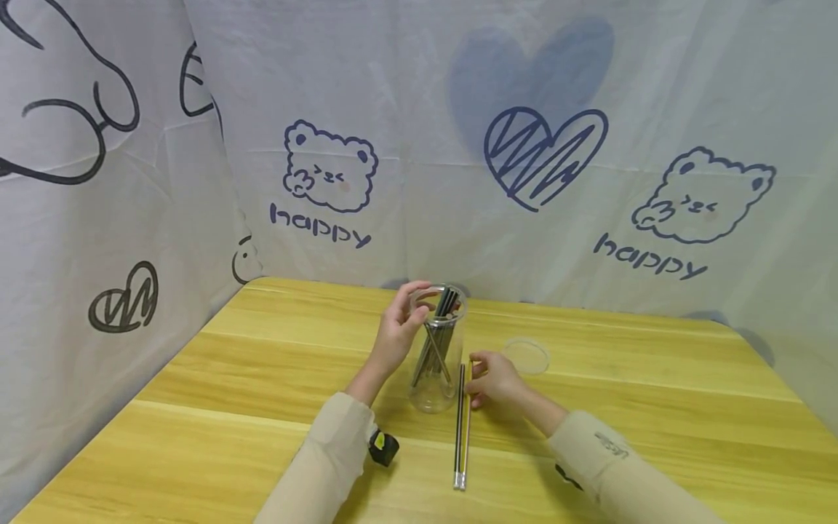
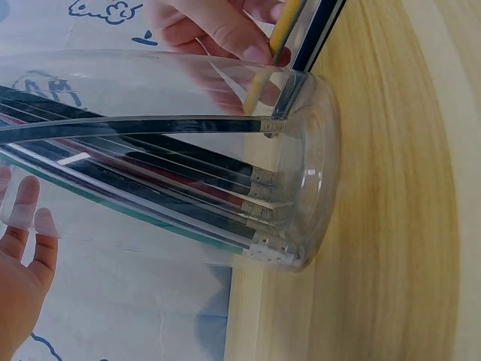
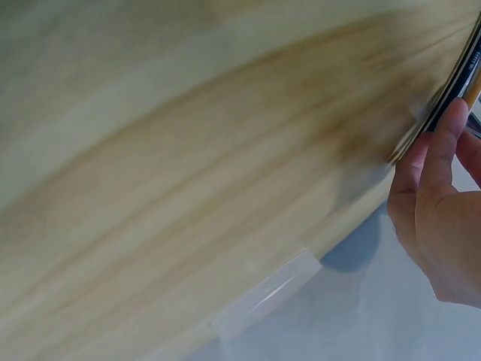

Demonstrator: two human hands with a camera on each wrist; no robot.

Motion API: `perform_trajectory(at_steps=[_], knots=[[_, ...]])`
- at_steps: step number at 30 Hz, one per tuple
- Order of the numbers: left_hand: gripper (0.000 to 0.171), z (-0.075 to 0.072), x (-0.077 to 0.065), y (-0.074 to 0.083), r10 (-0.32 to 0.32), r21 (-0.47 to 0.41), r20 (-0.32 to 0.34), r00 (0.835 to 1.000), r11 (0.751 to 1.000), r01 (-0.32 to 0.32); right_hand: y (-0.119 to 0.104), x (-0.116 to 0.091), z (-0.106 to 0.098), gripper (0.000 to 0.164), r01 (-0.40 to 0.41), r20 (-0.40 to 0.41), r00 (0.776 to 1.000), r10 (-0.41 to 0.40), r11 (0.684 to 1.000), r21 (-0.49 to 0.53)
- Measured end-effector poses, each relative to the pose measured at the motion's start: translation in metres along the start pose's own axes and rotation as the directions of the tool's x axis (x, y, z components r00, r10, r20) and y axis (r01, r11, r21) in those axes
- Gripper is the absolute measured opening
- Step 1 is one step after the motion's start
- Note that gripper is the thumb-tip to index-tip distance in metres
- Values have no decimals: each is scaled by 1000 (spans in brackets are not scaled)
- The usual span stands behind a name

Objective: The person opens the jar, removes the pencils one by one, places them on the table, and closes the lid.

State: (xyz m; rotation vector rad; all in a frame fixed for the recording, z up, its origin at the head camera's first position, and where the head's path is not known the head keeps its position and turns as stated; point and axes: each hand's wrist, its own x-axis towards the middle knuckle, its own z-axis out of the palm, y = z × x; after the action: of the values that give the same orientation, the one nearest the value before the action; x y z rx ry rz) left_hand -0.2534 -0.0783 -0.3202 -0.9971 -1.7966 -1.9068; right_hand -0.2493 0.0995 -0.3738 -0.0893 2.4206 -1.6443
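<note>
A tall clear plastic jar (image 1: 432, 399) stands upright on the table, its mouth open at the top. Inside it lean several dark pencils (image 2: 150, 150), metal-ended tips down at the base. My left hand (image 1: 399, 325) holds the jar near its rim, thumb in front and fingers around the far side. Beside the jar, to its right, are a dark pencil (image 1: 459, 429) and a yellow pencil (image 1: 467, 437), side by side with silver ends toward me. My right hand (image 1: 494, 378) pinches the yellow pencil near its far end, with fingertips right by the dark one in the right wrist view.
A round clear lid (image 1: 527, 355) lies on the wood-grain table (image 1: 262, 349) behind my right hand. White cloth (image 1: 419, 218) printed with bears and hearts hangs along the table's back and left edges. A small black object (image 1: 383, 447) is at my left cuff.
</note>
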Motion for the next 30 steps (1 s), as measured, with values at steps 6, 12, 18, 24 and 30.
perform_trajectory(at_steps=[6, 12, 18, 24, 30], knots=[[67, -3, 1, -17, 14, -12, -8, 1000, 1000, -14, 2, 2, 0, 61, -23, 20, 1000, 24, 1000, -8], [70, -5, 2, -29, 19, -27, -15, 1000, 999, -19, 1, 2, -1, 59, -23, 43, 999, 25, 999, -37], [70, -5, 2, -29, 24, -27, -16, 1000, 999, -25, -1, 3, 0, 59, -5, 60, 998, 10, 997, -79], [73, -5, 2, -29, 5, -14, -25, 1000, 1000, -5, 0, 4, 3, 59, -5, 56, 998, 12, 993, -120], [75, -5, 1, -30, -7, -12, -25, 1000, 1000, 7, 1, 5, 5, 59, -7, 35, 999, 12, 988, -151]])
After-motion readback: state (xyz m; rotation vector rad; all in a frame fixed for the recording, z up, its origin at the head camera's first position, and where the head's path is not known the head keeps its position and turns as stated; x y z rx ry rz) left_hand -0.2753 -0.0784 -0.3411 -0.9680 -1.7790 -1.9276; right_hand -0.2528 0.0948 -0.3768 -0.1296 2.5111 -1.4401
